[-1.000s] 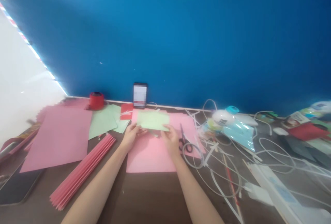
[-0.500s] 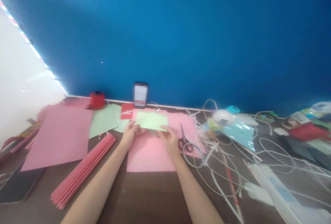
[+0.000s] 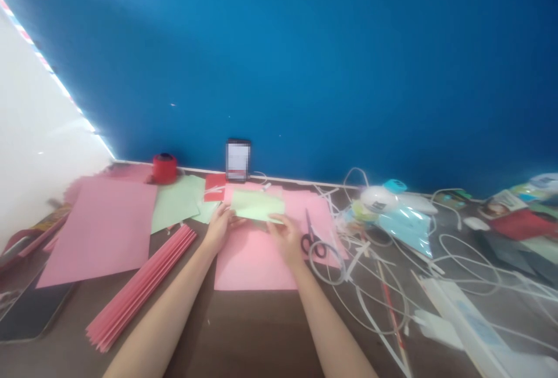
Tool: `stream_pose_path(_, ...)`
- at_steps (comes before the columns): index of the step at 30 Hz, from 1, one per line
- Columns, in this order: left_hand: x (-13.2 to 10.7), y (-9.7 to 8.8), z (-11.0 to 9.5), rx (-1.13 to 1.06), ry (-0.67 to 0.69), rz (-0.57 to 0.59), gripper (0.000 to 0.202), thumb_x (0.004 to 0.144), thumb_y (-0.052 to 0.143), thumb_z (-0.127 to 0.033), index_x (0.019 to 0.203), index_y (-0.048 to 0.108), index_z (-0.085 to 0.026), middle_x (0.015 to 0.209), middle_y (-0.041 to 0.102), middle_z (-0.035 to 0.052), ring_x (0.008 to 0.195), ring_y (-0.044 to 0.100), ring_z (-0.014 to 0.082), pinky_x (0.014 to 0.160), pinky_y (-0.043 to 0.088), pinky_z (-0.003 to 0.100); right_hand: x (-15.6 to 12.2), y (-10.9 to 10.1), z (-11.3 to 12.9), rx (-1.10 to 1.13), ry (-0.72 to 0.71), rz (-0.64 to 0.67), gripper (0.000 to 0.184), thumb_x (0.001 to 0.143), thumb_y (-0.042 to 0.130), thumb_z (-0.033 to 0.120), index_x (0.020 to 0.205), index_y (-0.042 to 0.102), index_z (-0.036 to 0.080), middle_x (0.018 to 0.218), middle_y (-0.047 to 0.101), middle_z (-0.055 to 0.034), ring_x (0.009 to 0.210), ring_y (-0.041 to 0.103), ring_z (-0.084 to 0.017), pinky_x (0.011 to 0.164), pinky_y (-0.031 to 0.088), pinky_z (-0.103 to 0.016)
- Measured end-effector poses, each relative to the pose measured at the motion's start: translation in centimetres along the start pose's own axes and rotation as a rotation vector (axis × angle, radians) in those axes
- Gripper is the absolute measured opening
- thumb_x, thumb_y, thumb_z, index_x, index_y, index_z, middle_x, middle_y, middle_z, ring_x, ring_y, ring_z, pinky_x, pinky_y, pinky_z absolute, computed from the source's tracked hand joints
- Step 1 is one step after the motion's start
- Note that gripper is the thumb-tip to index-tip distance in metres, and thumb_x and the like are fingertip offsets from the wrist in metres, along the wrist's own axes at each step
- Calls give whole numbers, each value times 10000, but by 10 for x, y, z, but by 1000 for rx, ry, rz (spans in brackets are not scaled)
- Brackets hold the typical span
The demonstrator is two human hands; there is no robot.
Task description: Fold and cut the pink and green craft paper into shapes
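Between my hands is a small pale green sheet of paper [image 3: 257, 204], held a little above pink paper [image 3: 257, 261] on the table. My left hand [image 3: 220, 228] pinches its left lower corner. At the lower right edge, my right hand [image 3: 285, 235] grips the sheet between thumb and fingers. A pair of scissors [image 3: 311, 240] with dark handles lies just right of my right hand, on the pink paper. Left of my left forearm rests a pleated pink paper strip [image 3: 142, 288]. Larger green paper [image 3: 176, 203] lies beyond it.
A big pink sheet [image 3: 104, 227] covers the left, partly over a dark phone [image 3: 35, 311]. A red tape roll [image 3: 164, 168] and an upright phone [image 3: 238, 160] stand by the blue wall [image 3: 279, 64]. Tangled white cables [image 3: 370, 320], a power strip [image 3: 471, 325] and a blue packet [image 3: 405, 227] crowd the right.
The green sheet's upper edge sits slightly lower, and the sheet looks a little more tilted. Both hands keep their hold and have hardly moved.
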State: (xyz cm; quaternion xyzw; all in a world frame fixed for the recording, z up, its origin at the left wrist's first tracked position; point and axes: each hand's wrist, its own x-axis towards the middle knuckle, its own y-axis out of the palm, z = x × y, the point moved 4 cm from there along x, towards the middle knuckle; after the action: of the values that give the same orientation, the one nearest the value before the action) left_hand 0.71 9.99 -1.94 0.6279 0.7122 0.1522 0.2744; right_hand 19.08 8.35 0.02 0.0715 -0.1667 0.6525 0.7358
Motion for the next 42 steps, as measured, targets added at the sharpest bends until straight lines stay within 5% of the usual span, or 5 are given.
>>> stream_pose_path(16,-4,7,0,63,45,99,408,558,754,-234,929,594,-170,931,672,68,828,638,181,751,495,297,2,0,-1,135,161,-66,146,677,641,335,676,611,192,652,641,-15,655,612,-175,621,497,-285)
stream_pose_path(26,-6,2,-1,212,173,57,328,603,734,-301,854,601,-138,810,679,64,767,645,174,781,496,317,2,2,-7,159,237,-64,187,643,673,342,639,584,178,606,658,-16,609,627,-182,564,484,-275)
stream_pose_path(33,-7,3,0,174,180,-51,328,562,755,-299,796,580,-151,753,673,37,719,647,168,739,511,313,2,3,-9,149,195,-73,217,626,684,313,549,531,180,531,585,29,553,566,-140,567,446,-258)
stream_pose_path(42,-7,2,5,177,117,-29,351,560,765,-285,826,593,-133,726,682,41,706,653,170,738,514,314,1,4,-11,181,172,-91,217,644,682,303,573,513,186,554,593,28,552,569,-138,559,447,-258)
